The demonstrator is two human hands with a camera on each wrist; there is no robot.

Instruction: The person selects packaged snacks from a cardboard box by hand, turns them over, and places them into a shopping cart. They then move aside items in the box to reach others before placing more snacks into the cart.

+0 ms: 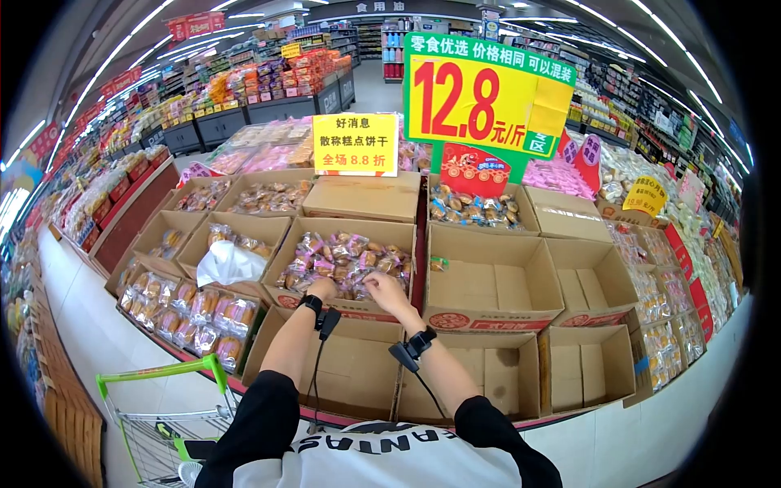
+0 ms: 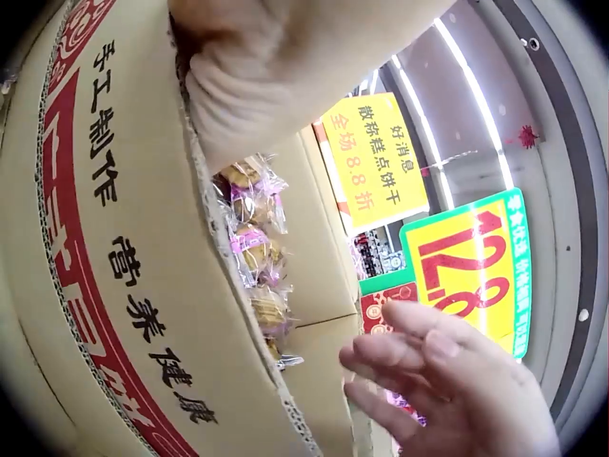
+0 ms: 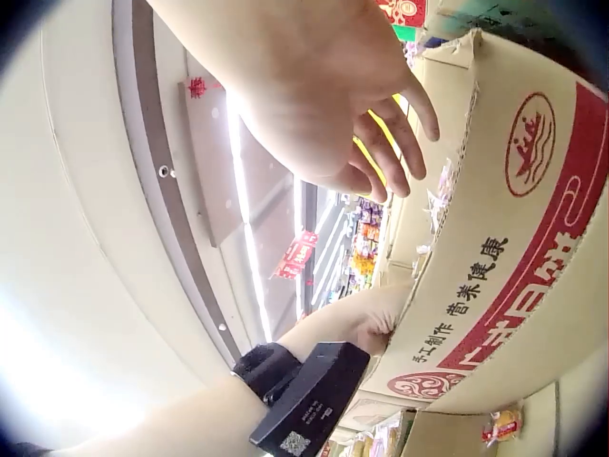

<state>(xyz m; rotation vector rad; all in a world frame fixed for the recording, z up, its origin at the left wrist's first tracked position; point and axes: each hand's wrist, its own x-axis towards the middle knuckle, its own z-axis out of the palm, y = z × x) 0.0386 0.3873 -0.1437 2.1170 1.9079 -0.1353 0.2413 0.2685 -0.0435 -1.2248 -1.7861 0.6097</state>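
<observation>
Small packaged cakes in clear and pink wrappers (image 1: 346,254) fill the middle cardboard box (image 1: 358,307). My left hand (image 1: 323,289) is at the front edge of this box, over the near cakes. In the left wrist view, the wrist side of that hand (image 2: 285,71) shows at the box edge and its fingers are hidden, so any hold is not visible. To its right, my right hand (image 1: 384,290) hovers above the same cakes. The right wrist view shows the right hand (image 3: 328,105) with loosely bent, spread fingers and nothing seen between them.
Empty cardboard boxes (image 1: 492,272) stand right of and below the cakes. A white plastic bag (image 1: 231,262) lies in the box to the left. Larger packaged cakes (image 1: 199,313) are at the front left, near a green-handled cart (image 1: 163,371). Price signs (image 1: 355,145) rise behind.
</observation>
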